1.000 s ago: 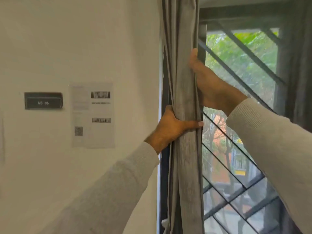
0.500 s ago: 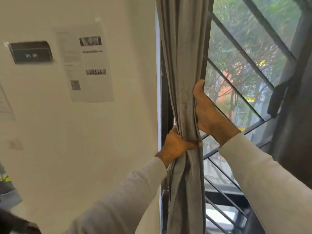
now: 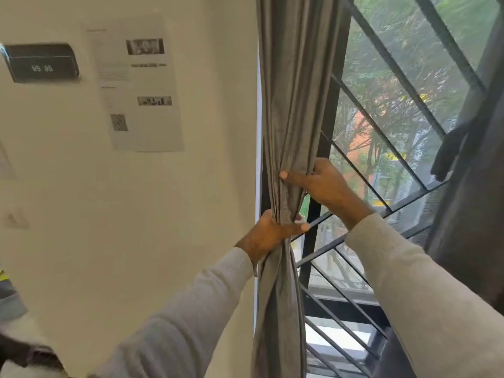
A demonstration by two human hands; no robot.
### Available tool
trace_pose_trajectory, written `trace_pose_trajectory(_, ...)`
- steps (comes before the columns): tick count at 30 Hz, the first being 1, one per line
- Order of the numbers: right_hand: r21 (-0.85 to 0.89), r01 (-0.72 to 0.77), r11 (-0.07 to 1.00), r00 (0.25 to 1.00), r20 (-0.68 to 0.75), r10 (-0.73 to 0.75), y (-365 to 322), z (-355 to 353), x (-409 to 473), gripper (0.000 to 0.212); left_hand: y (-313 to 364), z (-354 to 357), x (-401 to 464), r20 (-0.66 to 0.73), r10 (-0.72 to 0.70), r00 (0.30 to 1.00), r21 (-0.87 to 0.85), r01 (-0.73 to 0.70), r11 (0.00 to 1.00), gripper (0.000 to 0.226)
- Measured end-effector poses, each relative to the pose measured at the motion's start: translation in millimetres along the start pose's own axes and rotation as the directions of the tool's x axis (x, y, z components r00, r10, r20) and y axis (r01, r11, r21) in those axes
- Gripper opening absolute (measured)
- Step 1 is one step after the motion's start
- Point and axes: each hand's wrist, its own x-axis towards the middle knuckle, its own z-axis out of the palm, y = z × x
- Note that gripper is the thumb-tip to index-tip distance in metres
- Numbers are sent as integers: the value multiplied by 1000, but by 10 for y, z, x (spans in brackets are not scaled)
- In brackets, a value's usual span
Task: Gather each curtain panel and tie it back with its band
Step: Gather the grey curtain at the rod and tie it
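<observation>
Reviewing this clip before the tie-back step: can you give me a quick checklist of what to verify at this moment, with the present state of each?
1. Grey curtain panel bunched into one bundle: ok.
2. Left hand grips the bundle at its narrowest point: ok.
3. Right hand holds the folds just above the left hand: ok.
4. Tie-back band in view and within reach: cannot tell, none visible.
5. A hand free to take the band: not ok, both hold fabric.
6. Dark curtain panel at the right tied back: cannot tell.
</observation>
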Motion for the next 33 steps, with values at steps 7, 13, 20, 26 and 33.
trace_pose_trajectory(7, 67, 38, 997, 993, 110, -46, 0, -4, -14, 19, -290, -69, -27, 40, -45, 998, 23, 44, 999, 25)
trace_pose_trajectory(13, 225, -86, 971, 996, 21, 84, 370, -120, -249, 57, -437, -56, 8, 73, -128, 989, -329, 145, 933, 20)
trace_pose_trajectory(20, -216, -406, 888, 872, 198, 447, 1475, 87, -729, 11, -460, -135, 146, 215, -63, 975, -387, 144, 911, 24)
trace_pose_trajectory(26, -230, -486, 843, 767, 349, 538, 1732, 592, -1049, 10, -485, -78, 263, 176, -119, 977, -376, 178, 909, 23)
trace_pose_trajectory(33, 136, -559, 818, 826, 179, 535, 1821, 734, -1142, 10, -494, -90, 365, 15, -102, 995, -245, 102, 964, 19)
